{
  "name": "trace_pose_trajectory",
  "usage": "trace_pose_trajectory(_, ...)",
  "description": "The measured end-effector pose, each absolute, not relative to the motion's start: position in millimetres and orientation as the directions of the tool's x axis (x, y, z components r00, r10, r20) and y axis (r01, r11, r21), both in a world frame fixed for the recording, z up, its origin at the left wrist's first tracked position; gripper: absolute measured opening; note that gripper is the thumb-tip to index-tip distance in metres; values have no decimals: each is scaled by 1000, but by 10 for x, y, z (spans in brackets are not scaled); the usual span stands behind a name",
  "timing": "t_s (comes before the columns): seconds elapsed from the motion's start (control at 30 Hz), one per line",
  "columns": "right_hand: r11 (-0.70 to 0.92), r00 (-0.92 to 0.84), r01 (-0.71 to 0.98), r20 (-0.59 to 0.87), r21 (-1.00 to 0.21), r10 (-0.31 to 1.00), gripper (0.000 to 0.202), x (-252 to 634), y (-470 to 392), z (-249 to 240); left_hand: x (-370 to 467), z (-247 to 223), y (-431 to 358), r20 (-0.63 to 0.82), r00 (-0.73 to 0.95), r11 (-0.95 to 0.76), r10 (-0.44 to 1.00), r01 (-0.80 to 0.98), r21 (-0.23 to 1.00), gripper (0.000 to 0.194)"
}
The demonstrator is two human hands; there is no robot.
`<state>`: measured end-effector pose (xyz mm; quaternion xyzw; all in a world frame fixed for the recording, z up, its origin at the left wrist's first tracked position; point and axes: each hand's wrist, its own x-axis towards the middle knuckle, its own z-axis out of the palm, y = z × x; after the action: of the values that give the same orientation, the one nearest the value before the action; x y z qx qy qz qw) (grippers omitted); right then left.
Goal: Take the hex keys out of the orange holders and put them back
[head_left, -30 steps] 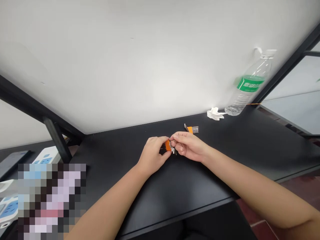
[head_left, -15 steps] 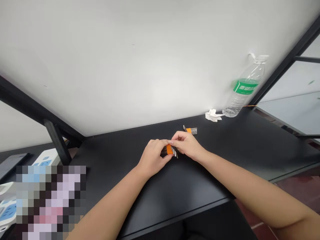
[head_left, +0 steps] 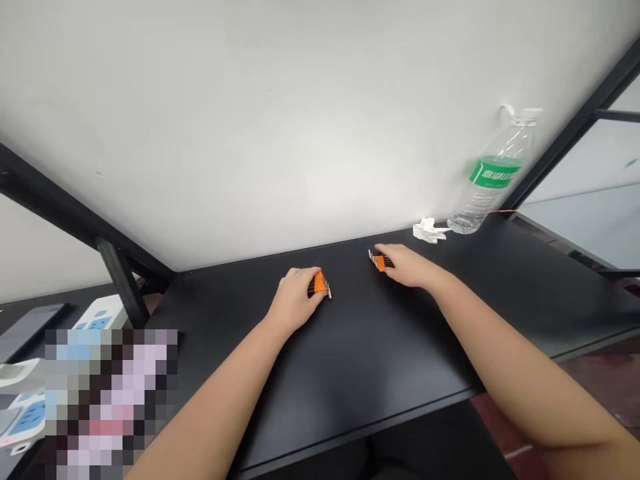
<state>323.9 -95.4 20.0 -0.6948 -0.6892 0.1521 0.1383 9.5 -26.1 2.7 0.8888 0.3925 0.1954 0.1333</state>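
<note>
My left hand [head_left: 295, 293] is closed around a hex key set [head_left: 321, 281], its thumb on the near side and fingers on the far side. Short bent key ends stick out to the right of the orange holder, and dark long shafts run back under the palm. Farther right, my right hand [head_left: 407, 265] has its fingers and thumb around a second hex key set [head_left: 380, 263] of the same orange kind, bent ends pointing left. Both sets are low at the black tabletop [head_left: 350, 353]; whether the left one touches it, I cannot tell.
A clear plastic bottle [head_left: 493, 175] with a green label stands at the back right against the white wall [head_left: 280, 133]. Beside it lies a crumpled white tissue [head_left: 429, 230]. Black frame bars [head_left: 120, 280] rise at both sides. At left are boxes with blue socket prints [head_left: 30, 417].
My hands have moved apart. The left hand shifted left with its hex key set. My right hand left that set and moved up and right onto the second one.
</note>
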Motion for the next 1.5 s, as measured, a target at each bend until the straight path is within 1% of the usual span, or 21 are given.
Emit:
trace_pose_trajectory(0.1,-23,-7,924,-78,-382,997,64,3143,-983,216,107,6,-250,258,586,-639,768,680,360,51)
trace_pose_trajectory(0.2,-97,32,866,-140,-490,990,85,3002,-1027,285,113,44,-291,335,576,-665,746,665,340,47)
trace_pose_trajectory(0.23,-119,38,840,-163,-529,986,87,2966,-1038,307,116,69,-315,363,576,-680,732,645,349,43)
trace_pose_trajectory(0.27,-133,39,823,-179,-552,983,83,2937,-1048,326,119,96,-344,384,579,-694,719,621,364,37)
trace_pose_trajectory(0.33,-112,16,832,-178,-543,984,65,2897,-1062,353,132,152,-415,383,599,-711,703,580,398,22)
trace_pose_trajectory(0.37,-68,-24,848,-165,-525,986,56,2882,-1069,364,143,178,-456,356,616,-710,702,574,407,15)
trace_pose_trajectory(0.4,-7,-84,860,-154,-510,985,48,2866,-1078,373,155,201,-499,315,636,-706,704,578,410,13)
trace_pose_trajectory(0.5,166,-273,844,-143,-510,951,32,2795,-1124,407,201,248,-624,166,712,-709,682,588,390,29)
trace_pose_trajectory(0.6,236,-374,809,-160,-538,914,21,2689,-1201,457,235,264,-704,100,769,-743,631,563,363,40)
trace_pose_trajectory(0.7,258,-433,790,-209,-557,877,21,2578,-1288,509,239,256,-719,78,776,-747,626,567,347,40)
trace_pose_trajectory(0.77,225,-435,787,-259,-574,862,23,2514,-1332,521,233,239,-705,68,766,-736,639,583,343,34)
trace_pose_trajectory(0.83,174,-400,794,-284,-582,872,25,2462,-1356,505,228,216,-683,77,753,-726,654,596,343,25)
trace_pose_trajectory(0.9,143,-348,809,-270,-570,898,31,2419,-1362,468,227,195,-660,99,746,-723,659,591,357,16)
trace_pose_trajectory(0.97,133,-312,827,-249,-547,917,33,2379,-1363,427,223,192,-639,112,754,-726,647,565,391,14)
trace_pose_trajectory(1.03,130,-291,840,-235,-527,928,35,2340,-1369,403,209,220,-622,93,780,-730,619,527,436,20)
trace_pose_trajectory(1.1,136,-281,850,-221,-509,934,43,2299,-1383,398,181,282,-608,54,809,-726,585,493,480,26)
trace_pose_trajectory(1.17,141,-271,865,-212,-482,939,54,2262,-1399,409,141,366,-594,-5,837,-715,548,472,516,36)
trace_pose_trajectory(1.23,141,-262,880,-216,-454,941,59,2239,-1408,423,100,451,-577,-86,864,-705,496,459,541,47)
trace_pose_trajectory(1.3,139,-263,885,-231,-444,937,56,2238,-1405,430,70,517,-561,-171,873,-688,456,468,555,53)
trace_pose_trajectory(1.4,143,-280,871,-236,-470,931,44,2268,-1378,418,55,566,-551,-260,856,-654,447,511,558,42)
trace_pose_trajectory(1.5,153,-290,856,-213,-494,933,35,2305,-1346,387,69,565,-561,-280,854,-650,438,516,558,37)
